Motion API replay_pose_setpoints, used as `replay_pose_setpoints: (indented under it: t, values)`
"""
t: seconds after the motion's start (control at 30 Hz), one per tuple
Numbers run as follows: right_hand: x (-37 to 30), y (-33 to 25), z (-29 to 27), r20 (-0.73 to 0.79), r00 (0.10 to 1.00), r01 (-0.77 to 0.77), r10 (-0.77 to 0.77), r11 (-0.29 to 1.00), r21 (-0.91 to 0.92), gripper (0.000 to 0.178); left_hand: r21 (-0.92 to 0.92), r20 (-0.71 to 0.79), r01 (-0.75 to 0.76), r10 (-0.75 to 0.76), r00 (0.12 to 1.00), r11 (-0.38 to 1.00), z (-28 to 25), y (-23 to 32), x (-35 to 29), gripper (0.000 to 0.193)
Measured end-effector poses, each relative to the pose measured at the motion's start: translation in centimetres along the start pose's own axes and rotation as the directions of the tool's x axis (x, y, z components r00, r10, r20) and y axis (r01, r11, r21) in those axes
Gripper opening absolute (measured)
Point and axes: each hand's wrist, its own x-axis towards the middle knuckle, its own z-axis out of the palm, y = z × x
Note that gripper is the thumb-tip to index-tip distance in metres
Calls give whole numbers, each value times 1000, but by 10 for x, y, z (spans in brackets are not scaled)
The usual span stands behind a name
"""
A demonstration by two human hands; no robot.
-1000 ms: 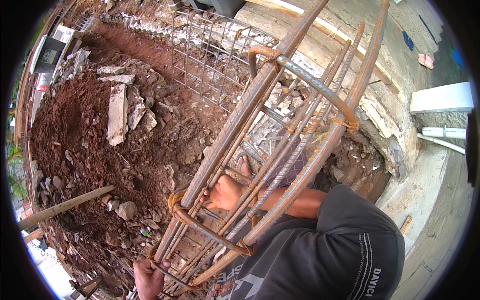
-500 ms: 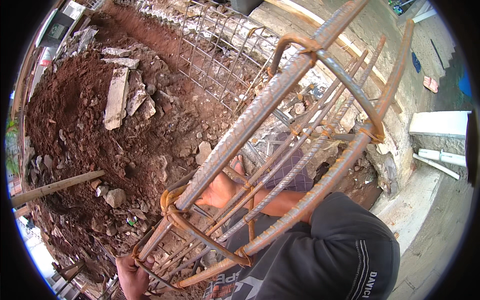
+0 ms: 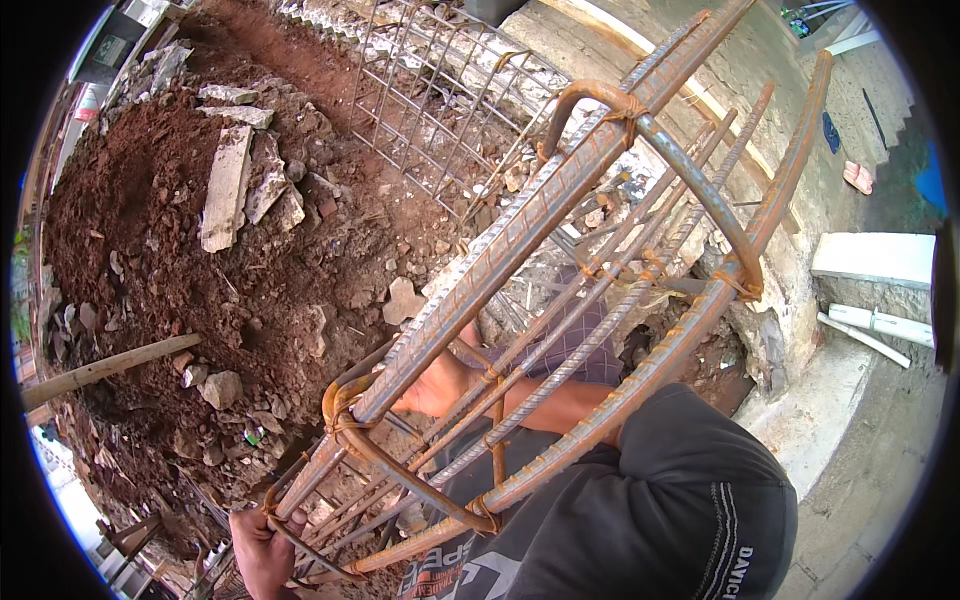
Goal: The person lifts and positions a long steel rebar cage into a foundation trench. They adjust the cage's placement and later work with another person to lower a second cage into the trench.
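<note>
A long rebar cage (image 3: pixel 500 290) of rusty ribbed bars, tied to bent stirrups (image 3: pixel 695 165) with wire, slants across the view from lower left to upper right. My left hand (image 3: pixel 262 553) is closed round its lower end, by a stirrup, with the thumb over the bar. Farther up, my right hand (image 3: pixel 442 385) is closed against the thick upper bar from beneath. That bar hides most of its fingers. My right forearm (image 3: pixel 545 405) passes behind the thinner bars, below the dark sleeve (image 3: pixel 700 470).
A mound of red soil (image 3: pixel 130 240) with broken slabs (image 3: pixel 228 185) lies at left, beside a wooden pole (image 3: pixel 110 372). Another mesh cage (image 3: pixel 435 105) sits in the trench beyond. At right are a concrete ledge (image 3: pixel 800 430), white pipes (image 3: pixel 880 325) and sandals (image 3: pixel 857 177).
The surroundings have shifted slightly left in view, and the cage's upper end has swung a little to the right. Both hands keep their places on the cage.
</note>
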Motion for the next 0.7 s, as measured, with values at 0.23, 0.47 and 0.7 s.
replay_pose_setpoints:
  t: [0.23,0.47,0.7]
  values:
    - [13,-7,7,92,995,24,-22,1000,-18,39,-101,-9,28,-29,1000,995,-5,12,11,47]
    - [-22,-13,12,-47,998,-45,47,998,33,38,-43,67,-42,44,997,998,2,2,10,50]
    - [8,9,-19,129,991,34,-44,996,77,40,-166,158,90,-63,985,982,-3,-10,9,46]
